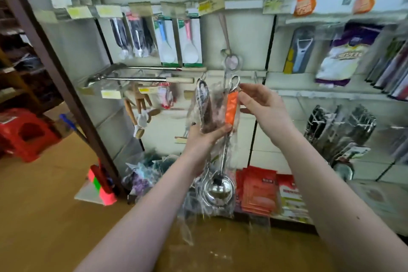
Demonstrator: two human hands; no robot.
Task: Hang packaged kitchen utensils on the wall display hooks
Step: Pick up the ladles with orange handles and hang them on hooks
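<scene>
My left hand (204, 139) grips a bunch of steel ladles in clear plastic sleeves by their handles; the bowls (217, 189) hang below my wrist. One ladle has an orange label (231, 107) and a metal loop (235, 81) at its top. My right hand (260, 104) pinches the top of that orange-labelled ladle just under the loop. A second handle with a dark label (204, 104) stands to its left. A bare display hook (256, 76) juts from the white wall panel just right of the loop.
Packaged spoons (167, 40) and dark utensils hang above. Long spatulas (141, 73) lie across hooks at the left. A peeler (301, 51) and bagged goods hang on the right. Red packets (258, 190) lean at floor level. A red stool (26, 132) stands far left.
</scene>
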